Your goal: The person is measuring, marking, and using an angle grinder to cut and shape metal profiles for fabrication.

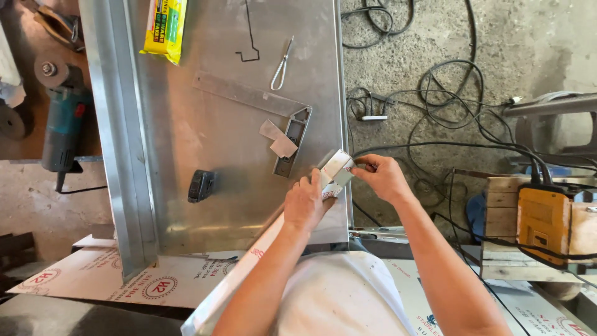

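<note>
Both hands, left hand (305, 202) and right hand (382, 177), pinch closed on the upper end of 1 film-wrapped metal strip (261, 255) running diagonally toward the body.

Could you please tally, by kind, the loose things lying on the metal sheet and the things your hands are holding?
Yellow packet: 1
Metal square ruler: 1
Wire snips: 1
Small black device: 1
Small sheet-metal scraps: 2
Long metal strip, held by the left hand and right hand: 1
Total: 7
</note>
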